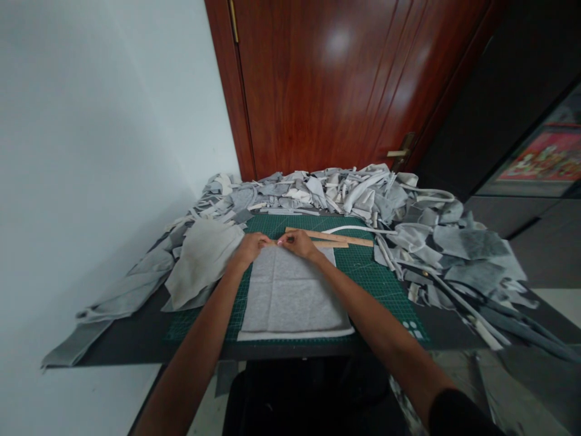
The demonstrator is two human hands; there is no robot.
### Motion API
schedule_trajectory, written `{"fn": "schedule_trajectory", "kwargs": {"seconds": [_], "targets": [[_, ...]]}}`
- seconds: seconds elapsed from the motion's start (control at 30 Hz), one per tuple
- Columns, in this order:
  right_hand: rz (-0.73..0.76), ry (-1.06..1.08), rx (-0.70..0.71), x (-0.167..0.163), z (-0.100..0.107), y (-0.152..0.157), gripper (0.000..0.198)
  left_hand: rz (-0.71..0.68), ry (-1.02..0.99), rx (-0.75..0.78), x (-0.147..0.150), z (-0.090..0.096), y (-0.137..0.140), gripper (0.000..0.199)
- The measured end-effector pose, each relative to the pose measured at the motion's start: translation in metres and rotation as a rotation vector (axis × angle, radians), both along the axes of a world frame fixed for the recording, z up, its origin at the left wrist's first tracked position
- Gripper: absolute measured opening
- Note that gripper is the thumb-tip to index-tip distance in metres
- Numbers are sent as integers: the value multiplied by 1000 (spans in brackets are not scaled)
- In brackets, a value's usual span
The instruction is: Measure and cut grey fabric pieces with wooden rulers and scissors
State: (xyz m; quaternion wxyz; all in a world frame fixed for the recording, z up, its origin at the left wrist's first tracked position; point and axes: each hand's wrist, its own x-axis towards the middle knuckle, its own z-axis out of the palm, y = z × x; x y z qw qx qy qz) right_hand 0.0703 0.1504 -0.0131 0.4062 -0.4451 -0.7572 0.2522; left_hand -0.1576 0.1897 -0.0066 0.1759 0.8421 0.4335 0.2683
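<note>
A piece of light grey fabric (295,290) lies flat on a green cutting mat (379,284), with faint creases and a pale strip along its near edge. Across its far edge runs a wooden ruler (333,244). My left hand (254,247) is closed, its fingertips pinching the ruler's left end at the fabric's far left corner. Just to the right, my right hand (298,243) is closed too, thumb and finger on the same ruler. Whether the fingers also grip the fabric's edge, I cannot tell. Behind it a second wooden ruler (354,238) lies at a slant.
Heaped grey and white fabric scraps (313,191) line the back of the dark table (140,339) and spread down both sides. A large pale cloth piece (204,257) lies by my left forearm. Scissors (438,284) rest among scraps at right. A wooden door (313,91) stands behind.
</note>
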Motion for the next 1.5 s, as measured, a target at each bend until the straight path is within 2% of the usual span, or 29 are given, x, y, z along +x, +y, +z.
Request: {"fn": "schedule_trajectory", "kwargs": {"seconds": [0.23,0.57,0.7,1.0,1.13,1.3,1.5], "targets": [[-58,-215,-34,-35,8,10,11,6,-37,-41,-4,-2,-1,43],[-81,-316,-11,-42,15,8,11,-8,52,-21,-2,5,-3,32],[-79,-304,7,-23,12,3,12,6,94,-8,1,7,-5,37],[-71,-229,2,62,0,-13,9,46,201,16,5,14,-10,42],[-23,-86,-60,83,-6,-15,14,83,267,48,12,17,-20,46],[-63,45,-146,93,-12,-5,24,160,350,130,42,11,-47,36],[-90,40,-172,92,-12,3,24,16,398,236,90,9,-85,32]]}}
